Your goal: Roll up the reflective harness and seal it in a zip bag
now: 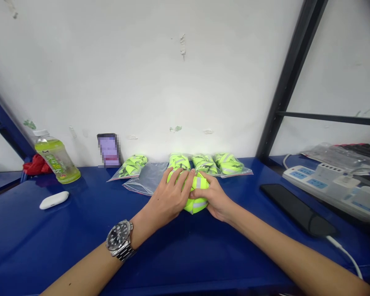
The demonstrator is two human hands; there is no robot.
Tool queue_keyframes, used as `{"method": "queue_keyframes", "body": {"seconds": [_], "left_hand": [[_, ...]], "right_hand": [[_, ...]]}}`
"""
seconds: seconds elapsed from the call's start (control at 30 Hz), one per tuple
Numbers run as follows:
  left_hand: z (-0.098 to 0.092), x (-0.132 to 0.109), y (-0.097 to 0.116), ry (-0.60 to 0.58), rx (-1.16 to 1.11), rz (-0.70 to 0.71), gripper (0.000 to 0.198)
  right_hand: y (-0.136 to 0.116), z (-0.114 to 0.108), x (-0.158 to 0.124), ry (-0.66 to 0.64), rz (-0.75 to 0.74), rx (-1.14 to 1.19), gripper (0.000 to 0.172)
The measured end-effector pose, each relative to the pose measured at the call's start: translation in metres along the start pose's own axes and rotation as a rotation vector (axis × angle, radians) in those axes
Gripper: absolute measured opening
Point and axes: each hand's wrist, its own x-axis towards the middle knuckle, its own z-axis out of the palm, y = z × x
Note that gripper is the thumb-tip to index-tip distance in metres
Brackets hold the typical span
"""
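A bundled neon-yellow reflective vest [199, 204] with silver strips is held between my two hands just above the blue table. My left hand [171, 197] lies over its top and left side, fingers together and curved across the cloth. From the right, my right hand [217, 198] grips it, with the thumb on the near face and the fingers partly hidden behind. Past my hands lies a flat clear zip bag [149, 177]. Several bagged neon-yellow bundles [228, 163] stand along the wall; another bagged bundle [134, 165] sits farther left.
On the left are a bottle of yellow-green drink [57, 158], a white earphone case [54, 200] and a red cloth item [37, 165]. A phone [109, 150] leans on the wall. To the right, a dark phone [296, 209] with a cable lies beside power strips [320, 181].
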Motion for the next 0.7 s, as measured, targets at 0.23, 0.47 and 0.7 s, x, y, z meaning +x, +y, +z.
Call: {"method": "queue_keyframes", "body": {"seconds": [0.23, 0.47, 0.7], "left_hand": [[0.019, 0.0, -0.002, 0.329, 0.06, 0.017, 0.048], [0.026, -0.005, -0.017, 0.337, -0.041, -0.03, 0.061], [0.008, -0.031, -0.073, -0.011, -0.27, -0.16, 0.063]], "right_hand": [[-0.005, -0.002, 0.0, 0.008, -0.01, 0.025, 0.042], [-0.01, -0.001, -0.003, 0.058, 0.031, 0.038, 0.05], [-0.02, -0.018, 0.003, 0.306, -0.025, -0.022, 0.085]]}}
